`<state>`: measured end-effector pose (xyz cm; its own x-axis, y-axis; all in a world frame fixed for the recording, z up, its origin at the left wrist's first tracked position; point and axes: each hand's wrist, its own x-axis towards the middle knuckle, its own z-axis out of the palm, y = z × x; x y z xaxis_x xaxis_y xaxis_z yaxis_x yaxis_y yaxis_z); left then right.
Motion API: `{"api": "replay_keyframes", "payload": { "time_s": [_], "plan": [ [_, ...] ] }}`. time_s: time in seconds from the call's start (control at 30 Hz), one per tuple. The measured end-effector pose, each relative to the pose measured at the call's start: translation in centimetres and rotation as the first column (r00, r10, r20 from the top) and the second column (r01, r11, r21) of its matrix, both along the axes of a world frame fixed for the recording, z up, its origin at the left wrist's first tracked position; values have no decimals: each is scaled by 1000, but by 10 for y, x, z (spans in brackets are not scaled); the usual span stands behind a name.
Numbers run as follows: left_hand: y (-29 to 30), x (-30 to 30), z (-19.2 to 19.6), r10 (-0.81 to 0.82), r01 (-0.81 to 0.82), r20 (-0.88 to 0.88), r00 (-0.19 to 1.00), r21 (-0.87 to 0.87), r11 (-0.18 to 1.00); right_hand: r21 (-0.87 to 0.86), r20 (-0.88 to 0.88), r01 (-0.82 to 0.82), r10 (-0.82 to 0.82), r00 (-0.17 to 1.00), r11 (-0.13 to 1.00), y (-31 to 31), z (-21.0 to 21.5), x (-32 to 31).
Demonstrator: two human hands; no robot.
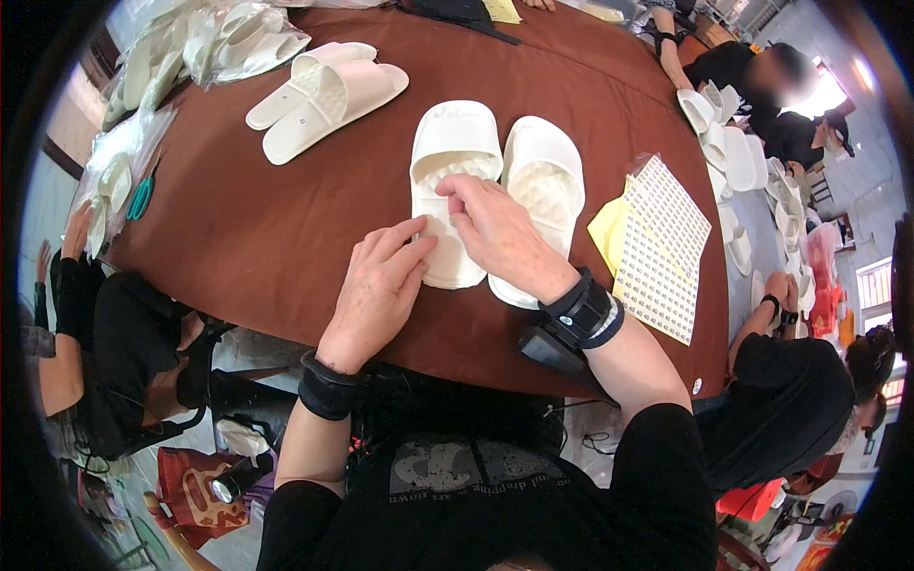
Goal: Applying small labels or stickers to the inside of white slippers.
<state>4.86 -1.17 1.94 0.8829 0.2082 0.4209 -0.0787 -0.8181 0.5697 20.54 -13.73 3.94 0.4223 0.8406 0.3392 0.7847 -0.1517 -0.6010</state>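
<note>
Two cream slippers lie side by side in front of me, toes pointing away. Fingers outstretched, my left hand point(376, 285) rests at the near left edge of the left slipper point(454, 128). My right hand point(505, 233) is over that slipper's insole, thumb and fingers bent together; whatever lies between the fingertips is too small to make out. Its wrist passes over the right slipper point(547, 157) and hides part of its heel. To the right lies a sheet of small round printed stickers point(664, 252), partly over yellow paper point(607, 226).
Another slipper pair point(328, 100) lies at the far left of the brown tablecloth point(286, 228). Beyond it are bagged slippers point(238, 43), with teal-handled scissors point(142, 197) near the left edge. Several people sit around; more slippers point(743, 157) cover a grey table at right.
</note>
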Motion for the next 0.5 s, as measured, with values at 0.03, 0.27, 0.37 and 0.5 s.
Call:
{"api": "replay_keyframes", "payload": {
  "time_s": [0.03, 0.27, 0.37, 0.5],
  "plan": [
    [0, 0, 0, 1, -1, 0, 1000, 0, 1000, 2, 0, 6, -6, 1000, 1000, 1, 0, 0],
    [-1, 0, 0, 0, 0, 7, 1000, 16, 1000, -10, 123, 29, -27, 992, 1000, 6, -7, -1],
    [0, 1, -1, -1, 0, 8, 1000, 17, 1000, 9, 151, 28, -29, 988, 1000, 6, -9, 0],
    [0, 1, -1, -3, 3, 9, 1000, 26, 1000, 16, 152, 25, -27, 988, 1000, 6, -11, 1]
  ]
}}
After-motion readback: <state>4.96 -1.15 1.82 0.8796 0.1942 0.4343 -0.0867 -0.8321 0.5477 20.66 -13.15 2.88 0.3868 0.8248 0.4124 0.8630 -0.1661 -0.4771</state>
